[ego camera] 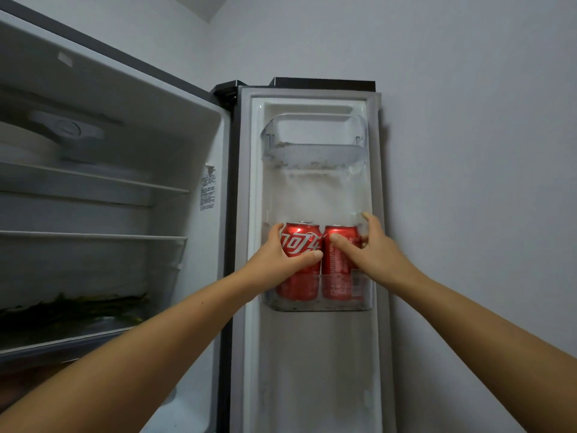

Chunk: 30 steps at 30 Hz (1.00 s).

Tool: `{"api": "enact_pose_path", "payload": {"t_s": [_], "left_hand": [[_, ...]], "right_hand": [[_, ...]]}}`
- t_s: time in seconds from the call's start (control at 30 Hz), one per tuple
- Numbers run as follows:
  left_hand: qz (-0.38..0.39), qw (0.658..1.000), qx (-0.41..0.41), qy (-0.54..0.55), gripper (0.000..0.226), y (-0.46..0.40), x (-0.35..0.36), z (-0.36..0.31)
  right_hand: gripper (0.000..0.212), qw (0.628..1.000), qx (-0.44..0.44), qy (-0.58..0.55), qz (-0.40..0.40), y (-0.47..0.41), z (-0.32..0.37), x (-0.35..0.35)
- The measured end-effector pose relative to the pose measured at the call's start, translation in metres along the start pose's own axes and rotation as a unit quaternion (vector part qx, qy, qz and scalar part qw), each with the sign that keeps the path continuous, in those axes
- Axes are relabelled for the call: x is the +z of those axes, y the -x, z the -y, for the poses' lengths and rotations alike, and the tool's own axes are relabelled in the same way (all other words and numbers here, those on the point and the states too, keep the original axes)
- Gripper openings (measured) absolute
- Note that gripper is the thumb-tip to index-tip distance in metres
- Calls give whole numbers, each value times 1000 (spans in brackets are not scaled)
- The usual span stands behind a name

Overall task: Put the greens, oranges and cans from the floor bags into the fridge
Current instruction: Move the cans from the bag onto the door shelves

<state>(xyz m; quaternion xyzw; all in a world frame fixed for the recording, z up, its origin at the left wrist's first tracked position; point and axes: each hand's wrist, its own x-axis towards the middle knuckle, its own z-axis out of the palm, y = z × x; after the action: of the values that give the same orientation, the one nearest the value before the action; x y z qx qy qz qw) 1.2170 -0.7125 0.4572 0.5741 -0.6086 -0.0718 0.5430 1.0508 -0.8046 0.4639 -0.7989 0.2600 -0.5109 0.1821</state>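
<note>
Two upright red Coca-Cola cans, side by side in the lower clear door bin (pixel 343 303) at centre frame: left can (pixel 300 245) gripped by the left hand (pixel 281 259), right can (pixel 338 270) gripped by the right hand (pixel 371 250); leafy greens (pixel 71 309) on the fridge shelf, lower left.

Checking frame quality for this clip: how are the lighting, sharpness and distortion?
Head view: dim, flat, bluish light with no glare; wide-angle bending curves the fridge edges; both cans and their bin are sharp; the greens at left are dark and smeared; the forearms are stretched near the bottom corners.
</note>
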Motion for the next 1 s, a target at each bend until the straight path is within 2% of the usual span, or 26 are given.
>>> {"api": "enact_pose_path", "payload": {"t_s": [0.07,0.3,0.47,0.53,0.6,0.7,0.77,0.9,1.0], "left_hand": [[9,1000,14,5,76,4,-1,-2],[10,999,43,-8,78,17,2,-6],[-55,997,47,-12,92,38,-3,-15],[-124,989,74,-33,77,53,-9,-18],[-194,970,109,-94,52,71,-16,-18],[-235,953,132,-141,19,102,-26,-19],[-245,949,120,-158,8,128,-32,-17],[-268,941,46,-203,3,199,-37,-3],[-289,922,-25,-257,4,265,-39,12]], "right_hand": [[86,1000,-9,-15,-27,1,2,-5],[78,999,-23,15,-45,9,11,-16],[60,989,-91,36,-114,27,20,-16],[43,979,-149,20,-139,38,27,-13],[26,969,-204,2,-138,51,33,-6],[22,962,-256,-5,-92,76,34,11],[19,962,-268,-19,-40,96,30,26],[16,962,-259,-60,58,143,22,62],[15,957,-246,-89,128,189,23,90]]}}
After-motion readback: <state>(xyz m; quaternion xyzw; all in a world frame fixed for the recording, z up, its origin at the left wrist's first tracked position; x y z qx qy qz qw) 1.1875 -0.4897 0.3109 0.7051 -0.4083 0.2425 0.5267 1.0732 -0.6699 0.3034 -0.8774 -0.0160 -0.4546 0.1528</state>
